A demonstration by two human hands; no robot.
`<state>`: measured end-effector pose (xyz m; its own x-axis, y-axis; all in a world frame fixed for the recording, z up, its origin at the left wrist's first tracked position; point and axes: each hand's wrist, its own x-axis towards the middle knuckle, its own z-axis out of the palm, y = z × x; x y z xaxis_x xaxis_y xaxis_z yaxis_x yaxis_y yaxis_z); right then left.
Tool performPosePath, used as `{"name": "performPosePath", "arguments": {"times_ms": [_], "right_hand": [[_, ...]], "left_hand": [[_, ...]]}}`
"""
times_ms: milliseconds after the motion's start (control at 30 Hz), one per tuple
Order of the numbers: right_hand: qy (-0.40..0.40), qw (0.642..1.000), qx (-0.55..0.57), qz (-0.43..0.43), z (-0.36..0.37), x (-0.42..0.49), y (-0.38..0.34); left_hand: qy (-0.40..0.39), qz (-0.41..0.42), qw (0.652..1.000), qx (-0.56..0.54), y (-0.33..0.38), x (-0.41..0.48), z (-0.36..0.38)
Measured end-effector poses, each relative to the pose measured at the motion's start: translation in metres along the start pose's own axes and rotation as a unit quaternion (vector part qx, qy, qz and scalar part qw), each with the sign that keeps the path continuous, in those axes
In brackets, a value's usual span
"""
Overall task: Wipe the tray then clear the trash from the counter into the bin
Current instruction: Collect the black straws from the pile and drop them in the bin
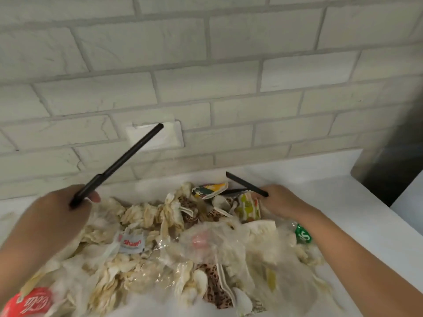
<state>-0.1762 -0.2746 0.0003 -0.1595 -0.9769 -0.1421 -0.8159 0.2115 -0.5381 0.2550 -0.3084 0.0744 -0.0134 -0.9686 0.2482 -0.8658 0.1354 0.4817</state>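
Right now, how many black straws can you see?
2. One long black straw in the left hand, angled up toward the wall; a shorter straw pinched by the right hand. Others may lie buried in the trash pile.

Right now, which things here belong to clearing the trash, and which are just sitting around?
Part of the job:
long black straw, gripped by the left hand
short black straw, pinched by the right hand
heap of trash
counter

Just sitting there:
brick wall
wall plate
metal appliance

Black straws (128, 156), leopard-print napkins (211, 274), red cola can (29, 302), green-labelled bottle (303, 234), white counter (343, 197)
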Motion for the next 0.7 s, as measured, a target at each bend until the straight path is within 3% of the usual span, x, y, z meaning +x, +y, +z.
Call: {"name": "performPosePath", "arguments": {"times_ms": [133, 233, 333, 567, 700], "right_hand": [[0.092, 0.995, -0.038, -0.017, -0.027, 0.022, 0.015], [0.049, 0.996, -0.073, -0.007, -0.035, 0.045, 0.031], [-0.018, 0.992, -0.123, -0.017, -0.028, 0.055, 0.043], [-0.009, 0.99, -0.133, -0.05, -0.015, 0.05, 0.051], [-0.01, 0.977, -0.201, -0.064, -0.03, 0.039, 0.039]], "left_hand": [[-0.013, -0.022, 1.0, -0.016, 0.05, -0.012, 0.015], [-0.035, -0.011, 0.999, -0.013, 0.059, -0.01, 0.025], [-0.058, -0.057, 0.995, -0.053, 0.058, -0.009, 0.031], [-0.101, -0.103, 0.984, -0.1, 0.055, -0.024, 0.034], [-0.115, -0.084, 0.982, -0.124, 0.061, -0.044, 0.044]]}}
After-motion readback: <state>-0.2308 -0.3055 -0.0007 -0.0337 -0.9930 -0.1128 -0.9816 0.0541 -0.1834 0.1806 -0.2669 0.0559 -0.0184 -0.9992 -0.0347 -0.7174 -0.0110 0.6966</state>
